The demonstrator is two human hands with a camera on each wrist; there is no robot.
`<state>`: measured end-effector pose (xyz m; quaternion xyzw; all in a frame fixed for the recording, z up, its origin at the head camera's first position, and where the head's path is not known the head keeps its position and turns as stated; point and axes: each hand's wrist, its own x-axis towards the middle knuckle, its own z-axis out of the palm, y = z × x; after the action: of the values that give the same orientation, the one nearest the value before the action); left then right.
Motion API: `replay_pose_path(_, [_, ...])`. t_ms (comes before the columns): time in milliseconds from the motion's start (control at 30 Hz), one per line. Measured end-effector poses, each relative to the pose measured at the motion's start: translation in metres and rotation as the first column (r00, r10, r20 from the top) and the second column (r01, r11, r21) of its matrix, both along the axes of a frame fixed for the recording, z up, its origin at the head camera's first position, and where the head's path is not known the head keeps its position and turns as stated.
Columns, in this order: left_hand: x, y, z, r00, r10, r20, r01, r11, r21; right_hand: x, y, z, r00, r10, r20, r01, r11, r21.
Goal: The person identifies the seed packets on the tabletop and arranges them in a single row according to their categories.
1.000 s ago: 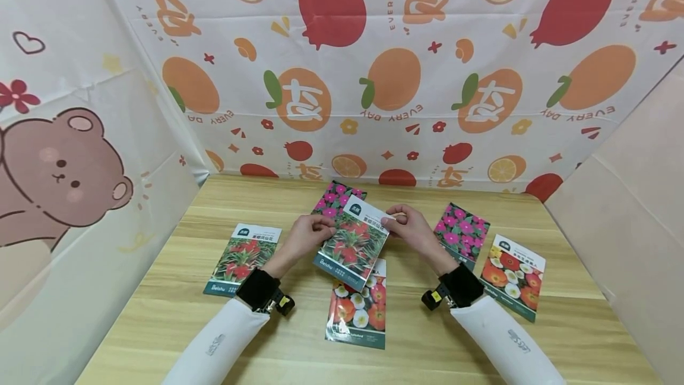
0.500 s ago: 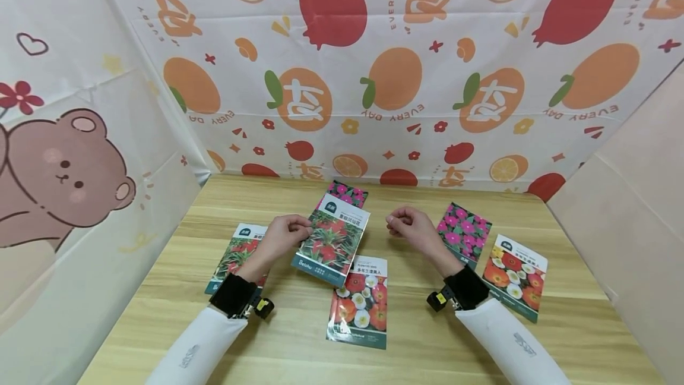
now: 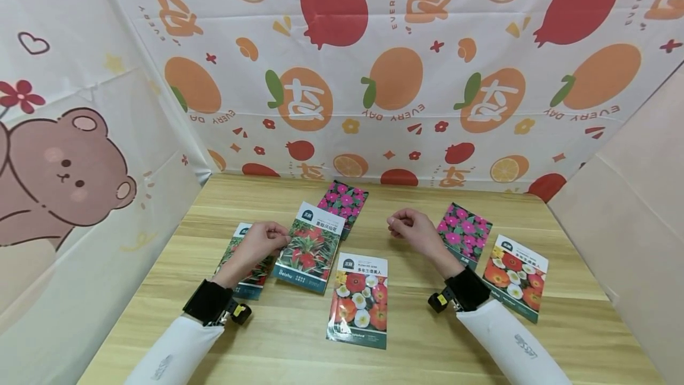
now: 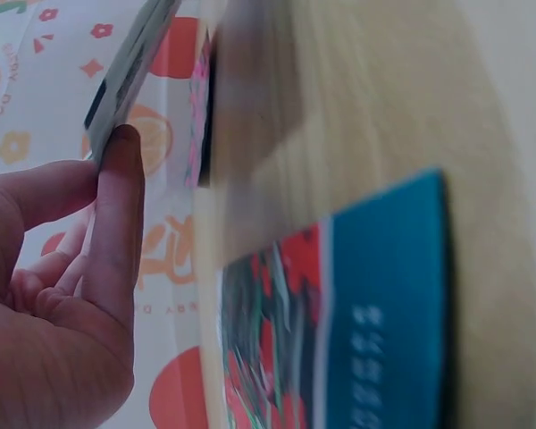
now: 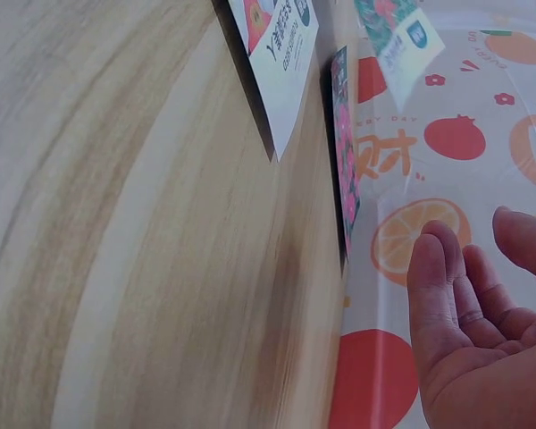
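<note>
My left hand [image 3: 262, 245] pinches the left edge of a seed packet [image 3: 312, 251] with red flowers and green leaves. In the left wrist view this packet [image 4: 129, 76] shows edge-on between thumb and fingers, raised off the table. A matching red-flower packet [image 3: 256, 272] lies under my left hand and wrist, partly hidden. My right hand [image 3: 419, 233] holds nothing and hovers over the table with loosely bent fingers, thumb apart from them in the right wrist view. Just right of it lies a pink-flower packet [image 3: 464, 232].
A poppy packet [image 3: 359, 302] lies at the table's middle, and another pink-flower packet [image 3: 344, 201] behind it. On the far right is a second poppy packet [image 3: 515, 275]. A fruit-printed cloth [image 3: 374, 147] hangs along the table's back edge.
My left hand has carried the red-flower packet leftward, uncovering the central poppy packet and more of the pink one. My right hand has released that packet's corner and stayed nearly in place.
</note>
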<state>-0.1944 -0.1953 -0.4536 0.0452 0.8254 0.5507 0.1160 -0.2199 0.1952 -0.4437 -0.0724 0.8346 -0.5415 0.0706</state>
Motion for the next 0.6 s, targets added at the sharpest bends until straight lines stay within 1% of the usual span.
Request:
replay_pose_path(133, [0.003, -0.002, 0.0, 0.999, 0.018, 0.028, -0.017, 0.999, -0.047, -0.001, 0.001, -0.002, 1.0, -0.007, 0.002, 0.007, 1.0, 0.012])
replay_pose_path(200, [0.005, -0.003, -0.001, 0.999, 0.022, 0.029, -0.019, 0.996, -0.083, -0.001, 0.001, -0.003, 1.0, -0.01, 0.0, 0.01, 1.0, 0.016])
replay_pose_path(300, [0.008, -0.004, -0.001, 1.0, 0.012, -0.002, -0.012, 0.985, -0.171, 0.0, 0.002, -0.003, 1.0, -0.007, -0.007, 0.008, 1.0, 0.02])
replay_pose_path(367, [0.01, -0.005, -0.001, 0.999, -0.01, -0.038, 0.0, 0.971, -0.241, 0.0, 0.002, -0.002, 1.0, -0.006, -0.004, 0.006, 1.0, 0.018])
replay_pose_path(467, [0.012, -0.005, -0.001, 0.995, -0.039, -0.088, 0.007, 0.942, -0.337, 0.001, 0.002, -0.002, 1.0, -0.004, 0.002, 0.004, 1.0, 0.009])
replay_pose_path(533, [0.013, -0.004, -0.001, 0.993, -0.053, -0.103, 0.009, 0.921, -0.389, 0.001, 0.002, -0.001, 1.0, -0.005, 0.006, 0.005, 1.0, 0.004])
replay_pose_path(600, [0.014, -0.004, 0.0, 0.992, -0.061, -0.114, 0.004, 0.896, -0.444, 0.001, 0.002, -0.001, 1.0, -0.007, 0.008, 0.007, 1.0, 0.003])
